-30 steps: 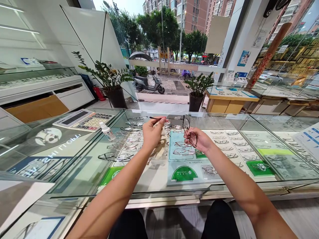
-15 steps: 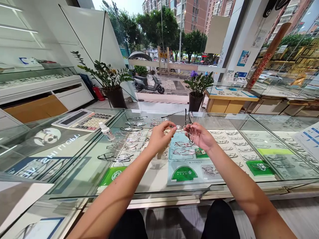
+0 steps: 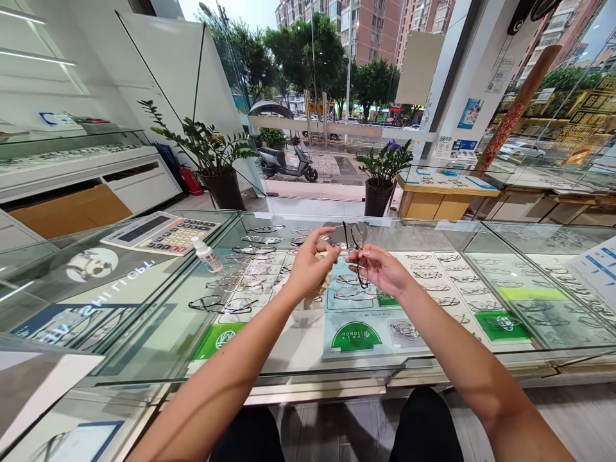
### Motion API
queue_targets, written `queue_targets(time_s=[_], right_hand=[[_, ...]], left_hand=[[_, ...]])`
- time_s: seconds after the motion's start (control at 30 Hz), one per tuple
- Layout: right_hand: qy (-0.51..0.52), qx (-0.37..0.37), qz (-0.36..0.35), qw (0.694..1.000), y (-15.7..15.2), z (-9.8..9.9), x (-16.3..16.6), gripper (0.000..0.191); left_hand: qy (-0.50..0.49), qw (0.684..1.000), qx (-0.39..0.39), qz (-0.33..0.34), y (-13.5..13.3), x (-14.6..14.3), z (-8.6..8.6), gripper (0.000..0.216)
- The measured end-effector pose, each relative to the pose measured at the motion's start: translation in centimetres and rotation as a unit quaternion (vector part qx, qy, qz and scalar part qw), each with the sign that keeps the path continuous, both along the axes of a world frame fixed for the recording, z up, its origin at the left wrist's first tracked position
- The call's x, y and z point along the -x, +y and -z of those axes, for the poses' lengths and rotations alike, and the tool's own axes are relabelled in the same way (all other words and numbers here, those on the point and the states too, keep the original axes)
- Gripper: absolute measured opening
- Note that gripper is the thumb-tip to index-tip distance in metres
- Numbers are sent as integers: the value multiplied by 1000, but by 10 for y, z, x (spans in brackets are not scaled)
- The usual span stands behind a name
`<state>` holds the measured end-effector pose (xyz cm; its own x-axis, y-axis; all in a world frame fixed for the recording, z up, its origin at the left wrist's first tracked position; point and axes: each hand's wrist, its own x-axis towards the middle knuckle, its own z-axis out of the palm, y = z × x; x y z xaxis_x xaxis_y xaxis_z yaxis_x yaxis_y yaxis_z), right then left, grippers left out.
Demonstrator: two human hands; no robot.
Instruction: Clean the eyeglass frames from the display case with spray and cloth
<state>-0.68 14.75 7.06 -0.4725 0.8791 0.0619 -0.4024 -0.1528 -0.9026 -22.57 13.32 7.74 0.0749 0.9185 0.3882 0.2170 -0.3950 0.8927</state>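
Note:
A pair of eyeglasses (image 3: 345, 235) with thin dark frames is held up on edge over the glass counter. My right hand (image 3: 382, 266) pinches it between thumb and fingers around the lower part. One lens stands above the fingertips and the other part hangs below them. Close on the left side of the eyeglasses is my left hand (image 3: 312, 263), its index finger stretched out and thumb apart, with nothing visible in it. Whether a fingertip touches the frame, I cannot tell. Beneath both hands, rows of other eyeglasses (image 3: 353, 293) lie inside the display case.
The glass display counter (image 3: 308, 372) spans the view in front of me. On its left stand a white bottle (image 3: 206, 255) and a large calculator (image 3: 161, 232). Loose eyeglasses (image 3: 224, 304) are nearby. Potted plants (image 3: 222, 186) and a window lie beyond.
My right hand has shifted slightly left with the eyeglasses, which have turned. The left hand's index finger has lifted and straightened away from its thumb.

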Motion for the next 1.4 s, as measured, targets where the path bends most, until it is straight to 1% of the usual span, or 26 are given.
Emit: queue_targets(time_s=[0.07,0.17,0.23,0.3,0.37,0.43,0.5,0.6,0.67,0.8,0.9,0.97,1.03,1.1,1.17,1.23,1.3,1.4], right_hand=[[1,3,-4,1000,0,0,0,33],[2,6,-13,1000,-1,-1,0,34],[2,5,-14,1000,-1,-1,0,34],[5,5,-9,1000,-1,0,0,33],[11,9,-5,1000,-1,0,0,33],[15,12,-6,1000,-1,-1,0,32],[17,14,-9,1000,-1,-1,0,32],[20,15,-16,1000,-1,-2,1,31],[22,19,-21,999,0,-1,0,30],[27,29,-18,999,0,0,0,30],[32,32,-23,999,0,1,1,31],[34,30,-25,999,0,1,1,31],[34,28,-26,999,0,2,1,30],[36,25,-26,999,1,3,0,29],[41,21,-25,999,2,3,-1,27],[48,17,-24,998,3,3,-2,25],[57,17,-19,998,4,3,-3,25],[68,16,-16,997,5,3,-4,23]], left_hand=[[-33,999,8,1,1,1,-3,62],[-30,999,23,31,2,2,-5,70],[-33,999,20,32,3,2,-4,70],[-55,998,8,6,2,2,-2,63],[-63,998,8,-11,2,1,-2,51],[-45,999,17,2,1,2,-1,47],[-25,999,21,24,0,2,-2,56],[-26,999,23,38,-1,0,-3,74],[-42,998,32,41,0,0,-4,74],[-99,991,55,66,5,1,-6,63],[-137,985,61,90,7,3,-9,74],[-143,983,61,100,7,4,-9,80],[-119,989,34,82,6,5,-7,77],[-57,997,-45,31,3,4,-3,66],[28,990,-138,-8,0,4,1,51],[102,975,-197,-6,-3,3,5,36],[150,965,-214,16,-5,2,5,30],[177,960,-216,26,-7,2,4,30]])
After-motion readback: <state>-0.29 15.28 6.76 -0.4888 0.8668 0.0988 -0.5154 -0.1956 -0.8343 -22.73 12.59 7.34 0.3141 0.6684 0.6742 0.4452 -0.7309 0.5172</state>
